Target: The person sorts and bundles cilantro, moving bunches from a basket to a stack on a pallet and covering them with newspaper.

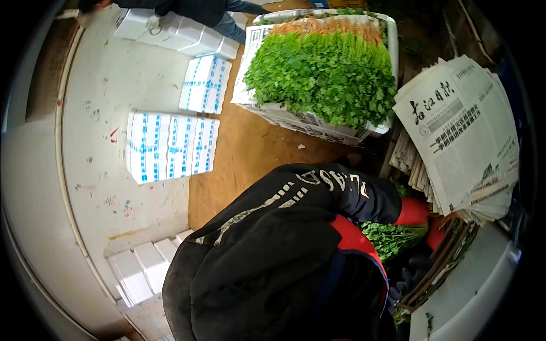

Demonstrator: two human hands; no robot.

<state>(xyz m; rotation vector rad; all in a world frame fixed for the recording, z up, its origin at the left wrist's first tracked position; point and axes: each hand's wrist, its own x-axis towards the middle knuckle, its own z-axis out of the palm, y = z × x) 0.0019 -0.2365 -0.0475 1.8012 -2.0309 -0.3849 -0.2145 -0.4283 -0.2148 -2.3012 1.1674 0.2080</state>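
My left hand (pixel 412 211), in red at the end of my black sleeve, lies over the stems of a bunch of leafy coriander (pixel 390 238) and appears to grip it. Its fingers are hidden. A second red patch, seemingly my right hand (pixel 435 233), shows beyond the stems, mostly covered, so its grip is unclear. The leaves hang towards my body, and orange-brown roots (pixel 445 222) point away from me. Just beyond my hands, a thick stack of newspapers (pixel 465 140) leans with printed sheets fanned out.
A white crate (pixel 392 64) lined with newspaper holds densely packed coriander (pixel 320 76). White foam boxes with blue tape (pixel 172 147) stand on the brown floor (pixel 239 170) by the wall. Another person (pixel 192 13) bends over more white boxes (pixel 179 32). A white container (pixel 460 290) is at lower right.
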